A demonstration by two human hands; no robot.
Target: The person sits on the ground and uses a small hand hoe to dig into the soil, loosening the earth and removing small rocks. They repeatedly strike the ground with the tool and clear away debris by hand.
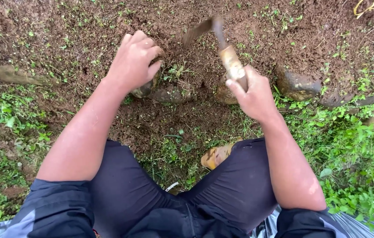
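Left hand (133,59) closed on stone (145,89); right hand (254,94) gripping hoe handle (232,63), blade (198,30) over open soil (85,26).

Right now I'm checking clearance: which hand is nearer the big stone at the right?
Right. The right hand grips the hoe handle just left of the big stone; the left hand is far across.
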